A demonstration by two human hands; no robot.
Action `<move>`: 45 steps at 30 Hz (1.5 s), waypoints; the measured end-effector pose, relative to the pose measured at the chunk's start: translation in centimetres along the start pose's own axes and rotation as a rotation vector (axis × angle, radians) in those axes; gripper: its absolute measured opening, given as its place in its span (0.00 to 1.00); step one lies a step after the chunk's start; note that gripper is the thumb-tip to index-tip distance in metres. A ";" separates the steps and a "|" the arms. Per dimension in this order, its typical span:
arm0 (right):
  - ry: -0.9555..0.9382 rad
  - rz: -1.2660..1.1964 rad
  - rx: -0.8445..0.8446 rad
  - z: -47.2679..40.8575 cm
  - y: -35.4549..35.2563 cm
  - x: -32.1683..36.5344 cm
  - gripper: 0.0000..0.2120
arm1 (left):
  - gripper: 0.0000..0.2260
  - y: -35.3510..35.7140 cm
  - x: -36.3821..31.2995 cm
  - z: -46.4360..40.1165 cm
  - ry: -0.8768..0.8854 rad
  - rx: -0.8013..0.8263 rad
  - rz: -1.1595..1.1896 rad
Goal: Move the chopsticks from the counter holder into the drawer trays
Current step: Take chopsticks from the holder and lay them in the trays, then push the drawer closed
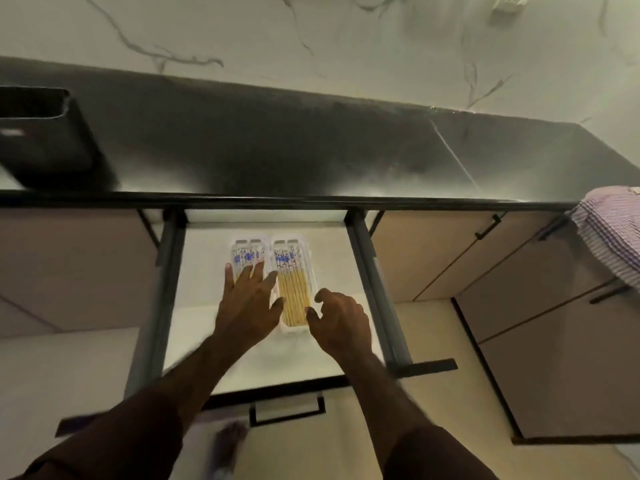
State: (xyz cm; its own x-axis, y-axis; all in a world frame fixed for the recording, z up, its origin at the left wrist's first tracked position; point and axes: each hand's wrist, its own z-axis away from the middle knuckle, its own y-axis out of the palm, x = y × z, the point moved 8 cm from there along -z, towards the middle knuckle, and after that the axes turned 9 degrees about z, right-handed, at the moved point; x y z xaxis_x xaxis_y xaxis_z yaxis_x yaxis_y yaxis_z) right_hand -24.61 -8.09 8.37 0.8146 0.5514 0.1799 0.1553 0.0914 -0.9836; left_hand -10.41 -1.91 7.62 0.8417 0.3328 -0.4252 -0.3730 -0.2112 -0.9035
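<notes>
Two clear plastic trays lie side by side in the open drawer (207, 289). The right tray (310, 271) holds several yellow chopsticks (293, 296) with blue-patterned ends. The left tray (234, 244) also shows blue-patterned chopstick ends (244, 258); my left hand (247, 306) lies flat on it with fingers spread, covering the rest. My right hand (341, 318) hovers at the right tray's near right corner, fingers curled and apart, holding nothing. A black rectangular holder (45, 140) stands on the counter at the far left; its inside looks dark.
The dark counter (311, 150) runs across the view above the drawer. A striped purple cloth (613, 230) hangs over the counter edge at the right. Cabinet doors with black handles flank the drawer. The drawer front with its black handle (287, 410) is near my body.
</notes>
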 end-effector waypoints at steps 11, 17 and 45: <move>-0.197 -0.134 -0.246 13.7 -2.5 3.2 0.14 | 0.35 -3.2 2.5 18.0 -0.139 -0.181 0.096; -0.218 -0.116 -0.180 16.8 1.4 3.7 0.07 | 0.37 -0.7 7.7 25.3 -0.282 -0.219 0.163; -0.155 0.211 0.410 12.8 14.7 2.4 0.13 | 0.35 4.1 10.4 24.1 -0.340 -0.322 0.170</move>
State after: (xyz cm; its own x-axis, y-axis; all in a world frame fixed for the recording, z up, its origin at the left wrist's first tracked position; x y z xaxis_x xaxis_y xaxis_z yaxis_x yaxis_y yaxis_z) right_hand -27.53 5.20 -5.77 0.7069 0.7073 0.0026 -0.2629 0.2662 -0.9274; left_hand -12.67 22.84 -1.83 0.5846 0.5387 -0.6067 -0.3094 -0.5433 -0.7805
